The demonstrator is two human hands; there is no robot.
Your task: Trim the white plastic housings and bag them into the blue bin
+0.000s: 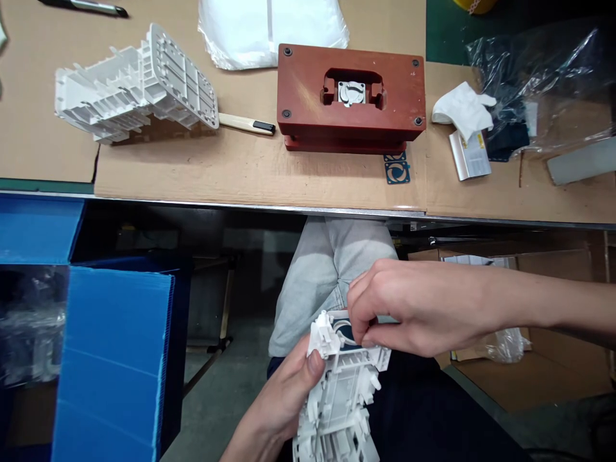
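Over my lap, my left hand (293,382) is closed around the side of a white plastic housing (337,398), its thumb lying on the near part. A dark blue flat cut-out piece (344,332) with a curved opening lies at the housing's upper end. My right hand (389,314) is bent over that end, thumb and forefinger pinched together at the dark blue piece. What its fingertips grip is hidden. On the table, similar dark blue cut-outs (397,171) lie by the front of a red-brown block (308,83), whose recess holds a small white plastic part (351,93).
Another white plastic housing (129,90) lies at the table's left beside a cream-handled cutter (248,124). White bags (274,32) lie at the back. To the right are a crumpled white cloth (462,109) and clear plastic (568,83). A blue box (115,359) stands lower left, a cardboard box (539,378) lower right.
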